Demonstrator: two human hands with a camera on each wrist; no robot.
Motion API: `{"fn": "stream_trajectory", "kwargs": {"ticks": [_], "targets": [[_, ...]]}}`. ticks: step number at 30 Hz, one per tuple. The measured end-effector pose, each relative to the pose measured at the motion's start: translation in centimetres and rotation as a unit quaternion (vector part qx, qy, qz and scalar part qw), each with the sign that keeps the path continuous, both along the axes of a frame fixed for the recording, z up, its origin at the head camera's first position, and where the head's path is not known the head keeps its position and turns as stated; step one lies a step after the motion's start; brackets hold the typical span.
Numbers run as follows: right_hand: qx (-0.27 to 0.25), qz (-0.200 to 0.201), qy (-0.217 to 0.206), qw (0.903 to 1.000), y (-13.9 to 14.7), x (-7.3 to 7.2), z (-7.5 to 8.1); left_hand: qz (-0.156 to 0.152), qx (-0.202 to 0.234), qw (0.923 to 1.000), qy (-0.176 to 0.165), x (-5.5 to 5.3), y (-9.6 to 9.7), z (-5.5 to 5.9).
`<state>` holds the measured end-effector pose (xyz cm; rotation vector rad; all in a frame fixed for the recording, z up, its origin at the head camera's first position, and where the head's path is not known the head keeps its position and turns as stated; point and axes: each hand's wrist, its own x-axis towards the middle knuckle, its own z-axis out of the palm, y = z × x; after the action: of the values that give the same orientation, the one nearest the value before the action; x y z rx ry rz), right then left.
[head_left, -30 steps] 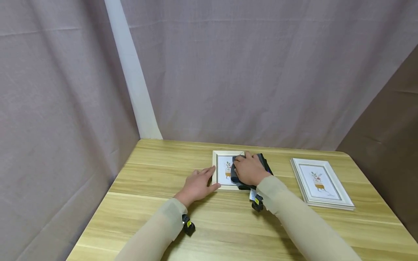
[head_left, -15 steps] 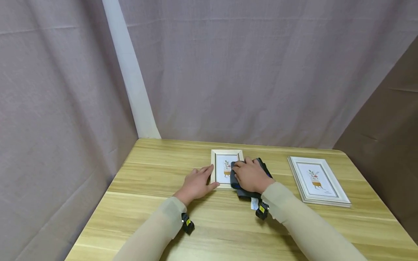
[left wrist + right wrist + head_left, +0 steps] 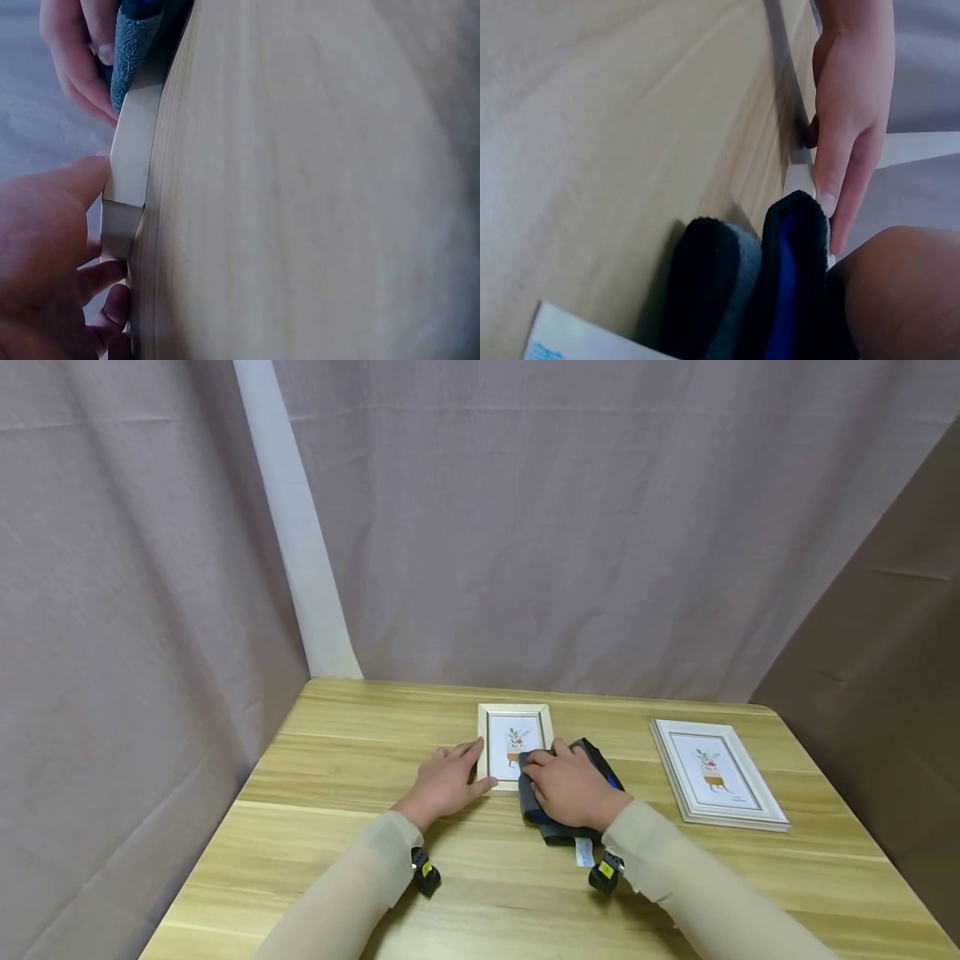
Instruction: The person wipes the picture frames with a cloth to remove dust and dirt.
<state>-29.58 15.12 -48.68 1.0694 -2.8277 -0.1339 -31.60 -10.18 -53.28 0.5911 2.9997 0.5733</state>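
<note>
Two hands busy in the head view: the left hand (image 3: 444, 782), thumb and fingers spread, touches the near-left corner of a cream picture frame (image 3: 504, 752) lying on the wooden table (image 3: 480, 902), while the right hand (image 3: 573, 787) grips a folded dark cloth (image 3: 534, 802) over its near-right corner. Well apart, to the right, lies a white frame (image 3: 708, 772). Left wrist now: the thumb meets the cream frame's near edge. Right wrist: blue shows inside the cloth's folds, a white label (image 3: 577, 337) beside them.
</note>
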Motion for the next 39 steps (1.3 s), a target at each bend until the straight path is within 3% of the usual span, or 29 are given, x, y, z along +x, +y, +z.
{"fn": "stream_trajectory", "kwargs": {"ticks": [10, 18, 27, 32, 39], "targets": [[0.005, -0.005, -0.01, 0.9999, -0.6, 0.8, -0.1, 0.001, -0.011, 0.9999, -0.003, 0.1, 0.0, 0.2], [0.034, -0.031, -0.058, 0.9973, -1.6, 1.2, 0.2, -0.007, -0.005, 0.9999, -0.006, 0.3, -0.2, -0.2], [0.067, -0.052, -0.055, 0.9949, -2.5, -0.6, 1.2, -0.005, 0.014, 0.9998, 0.009, -0.1, -0.1, 0.7], [0.074, -0.068, -0.081, 0.9916, -2.9, -1.4, 1.1, -0.009, 0.017, 0.9998, -0.003, 0.0, -0.2, 0.4], [0.075, -0.093, -0.078, 0.9898, -3.6, -3.2, 1.0, -0.007, 0.022, 0.9997, 0.003, 0.1, -0.2, 0.5]]}}
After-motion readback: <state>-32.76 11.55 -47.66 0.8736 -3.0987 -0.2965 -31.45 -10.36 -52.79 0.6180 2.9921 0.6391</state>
